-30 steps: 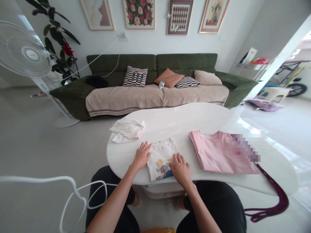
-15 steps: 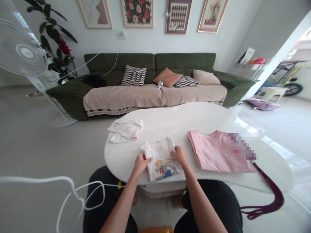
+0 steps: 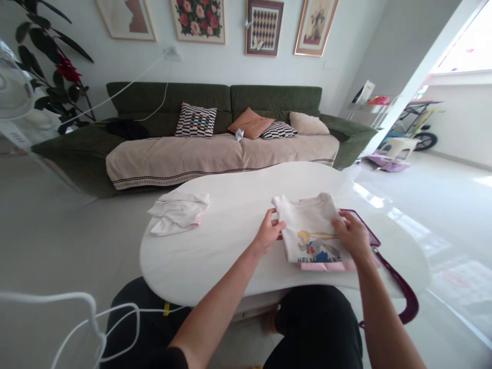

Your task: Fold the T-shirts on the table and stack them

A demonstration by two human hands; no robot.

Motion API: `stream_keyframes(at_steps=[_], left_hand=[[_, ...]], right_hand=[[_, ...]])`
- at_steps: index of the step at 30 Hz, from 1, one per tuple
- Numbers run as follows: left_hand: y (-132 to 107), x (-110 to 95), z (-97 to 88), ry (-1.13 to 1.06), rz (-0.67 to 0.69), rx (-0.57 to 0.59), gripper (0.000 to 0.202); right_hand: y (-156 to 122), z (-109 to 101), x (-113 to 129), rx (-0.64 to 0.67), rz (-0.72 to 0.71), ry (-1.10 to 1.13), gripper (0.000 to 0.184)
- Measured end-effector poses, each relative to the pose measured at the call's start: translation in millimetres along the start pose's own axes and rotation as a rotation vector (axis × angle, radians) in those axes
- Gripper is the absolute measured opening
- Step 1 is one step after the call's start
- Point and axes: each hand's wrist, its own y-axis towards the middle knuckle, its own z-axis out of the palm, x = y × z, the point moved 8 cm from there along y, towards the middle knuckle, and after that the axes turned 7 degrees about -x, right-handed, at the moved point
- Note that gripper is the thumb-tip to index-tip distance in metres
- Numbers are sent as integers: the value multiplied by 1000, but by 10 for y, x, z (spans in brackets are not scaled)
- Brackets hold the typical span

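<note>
A folded white T-shirt (image 3: 313, 220) with a cartoon print and lettering is pinched at both side edges. My left hand (image 3: 269, 233) grips its left edge, and my right hand (image 3: 352, 237) has hold of the right one. Beneath the shirt, a folded pink garment (image 3: 326, 267) shows only as a strip along the front; the rest is covered. I cannot tell whether the two garments touch. By my right hand a dark red item with a strap (image 3: 395, 277) hangs over the table's front edge.
Another white garment (image 3: 180, 211) lies crumpled on the left of the white oval table (image 3: 230, 271). A green sofa (image 3: 146, 110) with several cushions stands behind. A white cable (image 3: 92, 312) loops at the lower left, near my leg. A fan (image 3: 15, 92) stands at the far left.
Both hands have carried the white T-shirt from the table's middle to the right, over the pink garment. The view has shifted to the right.
</note>
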Motion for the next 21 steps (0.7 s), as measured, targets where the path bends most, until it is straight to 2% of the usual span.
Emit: stream_keyframes(at_steps=[3,5,8,11,14,17,19,21], left_hand=[[363,310,345,90,13,-80,45],[487,531,414,138,4,-124,49],[492,738,356,187,-4,-137,52],[363,749,131,246,23,-138,55],[205,611,-340,337,57,-192,57],[41,246,-1105,686,193,-366,51],[-78,-27,-1700,875,242,-513,44],[-189,-238,-2281,964,219,-644,40]], right_hand=[[257,-31,-453,13,38,-153,42],[300,61,-570,42,11,-279,45],[189,251,-359,10,-174,-405,54],[-58,554,-32,62,-316,-457,60],[-292,936,32,286,-275,-502,66],[-416,1146,-58,427,-215,-498,67],[-413,1130,-86,394,-209,-471,64],[-397,1013,-25,288,-236,-422,60]])
